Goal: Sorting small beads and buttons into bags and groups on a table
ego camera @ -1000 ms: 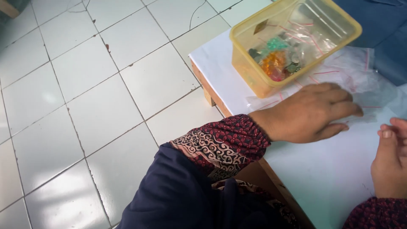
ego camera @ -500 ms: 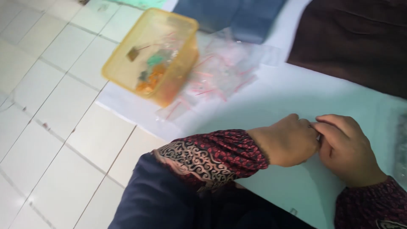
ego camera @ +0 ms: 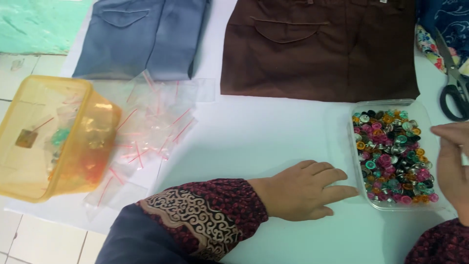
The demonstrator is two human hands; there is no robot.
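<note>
Left hand (ego camera: 305,190) flat on white table (ego camera: 254,142), fingers spread, holding nothing, fingertips just beside clear tray (ego camera: 391,155) of coloured buttons (ego camera: 393,156). Right hand (ego camera: 452,161) at tray's right edge, fingers loosely apart, grip unclear. Brown cloth (ego camera: 317,49) above tray. Scissors (ego camera: 454,88) upper right of tray. Plastic bags (ego camera: 151,127) and yellow box (ego camera: 53,142) far left of tray.

our right hand (ego camera: 452,164) cut by the right edge, scissors (ego camera: 454,90) partly out of frame, yellow tub (ego camera: 53,142) contents blurred
</note>
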